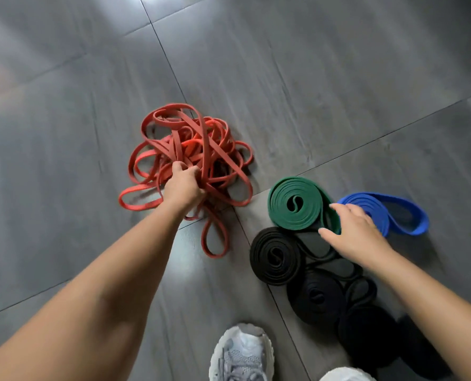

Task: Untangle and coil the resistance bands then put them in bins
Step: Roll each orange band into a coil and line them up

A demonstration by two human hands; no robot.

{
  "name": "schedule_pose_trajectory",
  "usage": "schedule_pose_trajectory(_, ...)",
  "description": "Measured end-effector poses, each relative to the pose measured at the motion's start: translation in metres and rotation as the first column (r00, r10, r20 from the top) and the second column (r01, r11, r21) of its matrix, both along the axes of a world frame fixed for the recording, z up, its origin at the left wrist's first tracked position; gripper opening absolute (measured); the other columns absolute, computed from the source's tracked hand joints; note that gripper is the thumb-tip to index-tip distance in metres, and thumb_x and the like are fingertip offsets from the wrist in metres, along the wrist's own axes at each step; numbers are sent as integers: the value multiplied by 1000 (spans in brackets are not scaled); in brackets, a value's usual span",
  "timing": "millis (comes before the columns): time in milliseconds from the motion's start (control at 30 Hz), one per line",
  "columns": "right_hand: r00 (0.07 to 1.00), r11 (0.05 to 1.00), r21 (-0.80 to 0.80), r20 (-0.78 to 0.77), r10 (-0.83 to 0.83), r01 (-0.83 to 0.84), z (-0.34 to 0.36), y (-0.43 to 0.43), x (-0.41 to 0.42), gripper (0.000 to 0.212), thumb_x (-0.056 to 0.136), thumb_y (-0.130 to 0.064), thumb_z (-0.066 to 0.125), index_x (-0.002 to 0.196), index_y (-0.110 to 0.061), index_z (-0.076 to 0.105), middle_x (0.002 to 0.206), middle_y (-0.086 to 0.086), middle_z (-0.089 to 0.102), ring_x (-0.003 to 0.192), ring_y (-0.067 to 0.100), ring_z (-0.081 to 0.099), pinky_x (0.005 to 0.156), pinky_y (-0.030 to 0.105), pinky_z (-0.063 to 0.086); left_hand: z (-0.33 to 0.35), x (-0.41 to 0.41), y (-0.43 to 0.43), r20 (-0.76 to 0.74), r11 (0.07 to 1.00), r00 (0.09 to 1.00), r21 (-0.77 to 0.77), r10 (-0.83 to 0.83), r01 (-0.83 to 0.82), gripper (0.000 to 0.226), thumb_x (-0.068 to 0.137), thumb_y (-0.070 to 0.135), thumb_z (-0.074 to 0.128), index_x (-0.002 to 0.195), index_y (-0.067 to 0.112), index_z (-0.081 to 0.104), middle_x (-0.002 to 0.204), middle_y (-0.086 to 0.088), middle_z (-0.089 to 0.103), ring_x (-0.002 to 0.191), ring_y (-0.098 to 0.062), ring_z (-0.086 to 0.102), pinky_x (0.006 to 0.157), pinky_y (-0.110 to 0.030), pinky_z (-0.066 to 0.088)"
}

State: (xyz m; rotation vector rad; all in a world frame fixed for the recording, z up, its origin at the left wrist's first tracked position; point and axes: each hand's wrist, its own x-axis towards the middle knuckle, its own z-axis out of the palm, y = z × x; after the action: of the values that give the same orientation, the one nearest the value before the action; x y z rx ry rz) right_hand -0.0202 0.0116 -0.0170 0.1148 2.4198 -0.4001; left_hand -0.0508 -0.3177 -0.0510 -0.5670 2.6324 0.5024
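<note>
On grey floor tiles (pixel 311 78), gripping red tangle (pixel 190 149) with curled left fingers (pixel 193 171). Holding right fingers (pixel 341 209) spread over green coil (pixel 294 204), beside black coils (pixel 274 255).

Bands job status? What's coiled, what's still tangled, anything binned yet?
Done: the green coil and a row of black coils lie rolled; the blue band is only loosely rolled. In hand: the left hand grips the red tangle; the right hand is open by the green coil. Left: untangle and coil the reds, then bin everything. No bin in view.
</note>
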Motion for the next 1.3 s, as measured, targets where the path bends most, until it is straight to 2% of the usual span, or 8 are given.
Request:
schedule_pose_trajectory(167,996,995,-51,14,84,-84,22,-10,16,67,87,-41,59,144,-19,31,148,8,31,135,28,31,109,44,32,14,41,0,-7,984,985,-54,-173,172,18,78,26,64,93,19,60,103,-7,56,93,-33,58,69,-35,44)
schedule_pose_trajectory(400,991,989,-63,-33,130,-132,99,-5,47,61,89,-41,58,142,-20,37,146,5,37,132,24,38,105,36,33,61,118,36,140,962,972,228,-186,151,15,69,25,62,80,21,54,80,1,64,82,-25,63,72,-36,52)
schedule_pose_trajectory(633,969,970,-19,-46,241,-242,204,-1,88,51,87,-45,58,133,-24,48,138,2,47,125,21,46,97,33,37,149,169,35,-31,956,997,286,-68,74,20,74,25,61,93,21,60,83,1,65,78,-25,64,68,-32,50)
schedule_pose_trajectory(767,950,950,34,-18,312,-312,262,-3,101,44,86,-48,57,125,-27,55,127,-5,57,113,17,52,91,28,40,220,166,21,-128,936,974,276,-189,218,22,80,22,63,101,15,62,85,-3,61,88,-30,62,66,-29,40)
schedule_pose_trajectory(933,930,933,71,-85,359,-354,329,-21,122,41,86,-48,59,119,-23,59,119,0,62,93,15,51,80,27,39,339,157,23,-155,870,889,188,-431,455,18,78,23,68,93,15,63,78,-1,59,77,-23,57,67,-27,41)
schedule_pose_trajectory(1067,925,942,-56,-222,310,-330,362,-48,159,50,84,-50,63,126,-25,53,121,-2,62,100,15,56,85,29,43,423,165,33,-24,755,756,32,-655,655,14,80,24,66,91,21,61,80,-1,61,74,-20,57,60,-24,41)
schedule_pose_trajectory(1200,936,879,-414,-342,89,-235,370,-78,212,82,74,-42,77,142,-26,35,135,2,48,117,15,50,99,30,40,457,198,53,-12,677,677,20,-736,736,15,82,32,65,94,23,61,78,5,61,70,-15,57,58,-22,42)
schedule_pose_trajectory(1300,914,849,-479,-406,11,-223,360,-91,239,64,72,-42,79,129,-30,51,128,-6,58,119,10,53,98,30,42,456,226,61,-42,691,700,126,-713,711,17,79,34,66,91,23,65,76,6,65,66,-11,59,57,-22,45)
